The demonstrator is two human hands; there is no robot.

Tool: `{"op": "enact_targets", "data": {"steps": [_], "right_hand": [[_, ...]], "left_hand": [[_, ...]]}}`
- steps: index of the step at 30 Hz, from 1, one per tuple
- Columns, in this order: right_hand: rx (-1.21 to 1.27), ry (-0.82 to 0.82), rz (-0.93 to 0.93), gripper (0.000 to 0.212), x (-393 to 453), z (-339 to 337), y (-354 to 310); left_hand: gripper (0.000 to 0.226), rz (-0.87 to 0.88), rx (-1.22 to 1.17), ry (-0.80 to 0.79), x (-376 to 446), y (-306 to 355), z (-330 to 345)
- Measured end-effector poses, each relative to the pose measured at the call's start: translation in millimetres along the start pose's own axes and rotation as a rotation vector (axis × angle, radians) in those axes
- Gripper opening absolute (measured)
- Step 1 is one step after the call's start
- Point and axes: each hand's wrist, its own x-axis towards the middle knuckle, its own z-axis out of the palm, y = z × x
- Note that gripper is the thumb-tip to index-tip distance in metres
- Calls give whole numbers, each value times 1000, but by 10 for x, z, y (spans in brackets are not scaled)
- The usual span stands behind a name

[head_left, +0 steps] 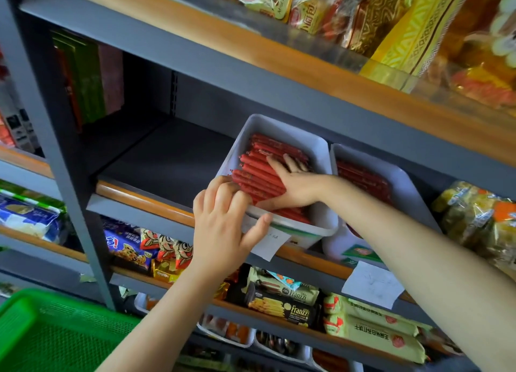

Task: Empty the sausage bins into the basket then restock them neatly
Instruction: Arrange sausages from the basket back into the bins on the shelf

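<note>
A white sausage bin (318,148) stands on the middle shelf, tilted toward me, filled with red sausage sticks (259,173) lying in rows. My left hand (223,223) grips the bin's front rim, fingers curled over it and thumb under it. My right hand (293,184) lies flat on the sausages inside, fingers spread. A second white bin (405,184) with red sausages stands touching it on the right. The green basket (50,335) sits at the bottom left.
The dark shelf (167,159) left of the bins holds nothing. Boxes (86,81) stand at its back left. Snack packs fill the shelf above and below. Paper labels (371,283) hang from the shelf edge. Bagged goods (477,215) lie right of the bins.
</note>
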Motion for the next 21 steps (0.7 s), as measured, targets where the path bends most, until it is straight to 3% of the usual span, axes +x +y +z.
{"op": "enact_targets", "data": {"steps": [5,12,21], "right_hand": [[145,165,59,129,146,-103,1],[71,111,122,146,225,-50,-77],[-7,171,31,133,8,129,-171]], "left_hand": [[49,18,12,-4,2,-27,-1],[50,17,11,1,5,-21,1],[51,35,21,-6,18,-44,-21]]}}
